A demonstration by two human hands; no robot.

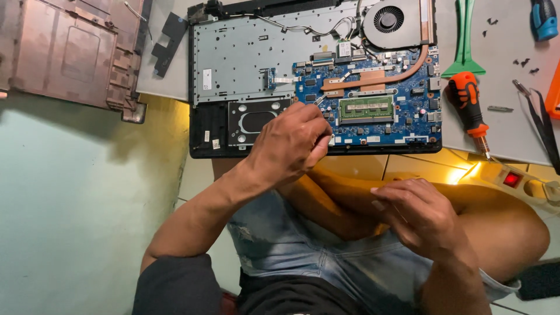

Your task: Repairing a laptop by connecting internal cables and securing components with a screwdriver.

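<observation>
While the left hand [290,142] hovers loosely curled over the opened laptop [315,79] at the desk's [501,125] near edge, the right hand [421,217] rests half-closed, apparently empty, on a knee. An orange screwdriver [470,108] and green pry tool [464,41] lie just beside the laptop.

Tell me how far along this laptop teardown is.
Done: the bottom cover lies off to the side, exposing the motherboard and fan. In hand: the left hand works at the board's front edge; the right hand rests over the lap. Left: board, fan and memory stick sit in place.

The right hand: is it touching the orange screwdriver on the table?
Apart. The head view shows the right hand low over the person's lap, while the orange screwdriver lies on the table beside the laptop, with bare floor between them.
</observation>
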